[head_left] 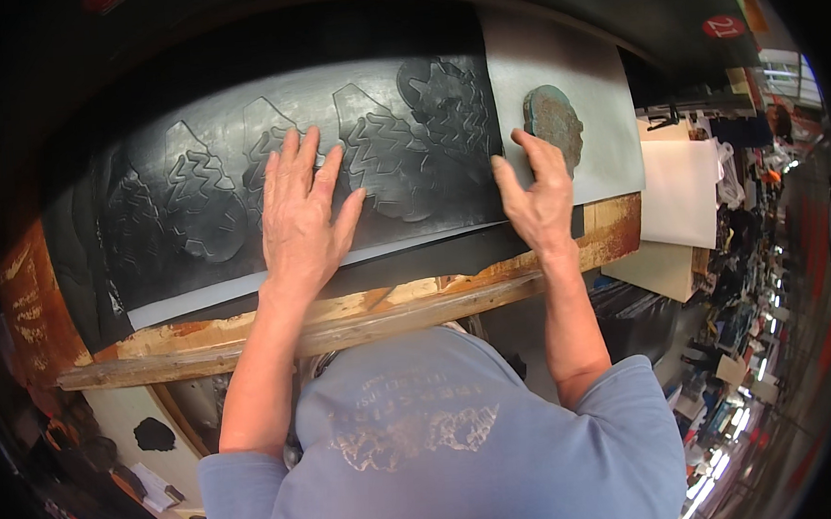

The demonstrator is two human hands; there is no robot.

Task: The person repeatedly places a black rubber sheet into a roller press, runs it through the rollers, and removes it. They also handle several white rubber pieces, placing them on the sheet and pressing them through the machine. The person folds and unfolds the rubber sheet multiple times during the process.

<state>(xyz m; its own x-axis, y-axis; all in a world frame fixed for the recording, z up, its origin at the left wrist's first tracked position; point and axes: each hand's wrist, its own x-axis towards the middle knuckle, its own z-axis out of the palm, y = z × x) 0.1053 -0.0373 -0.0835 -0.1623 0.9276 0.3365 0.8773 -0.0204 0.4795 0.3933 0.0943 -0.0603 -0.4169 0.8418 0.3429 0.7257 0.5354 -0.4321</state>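
A black rubber-like sheet (252, 227) lies on the work surface, marked with several sole-shaped outlines and zigzag lines. My left hand (300, 214) rests flat on it with the fingers stretched out, between two of the outlines. At the sheet's right edge is my right hand (540, 195), thumb and forefinger apart; it seems to hold nothing. Just beyond its fingers, a rusty, green-edged sole-shaped block (557, 122), like a cutting die, lies on a pale grey sheet (607, 119). My right hand partly hides the block's lower end.
A worn wooden ledge (410, 319) runs along the near edge, close to my body. Dark machine housing (667, 16) overhangs the far side. Pale boards (682, 191) stand to the right, with cluttered shop floor beyond. A white board (131, 434) with a black scrap is at lower left.
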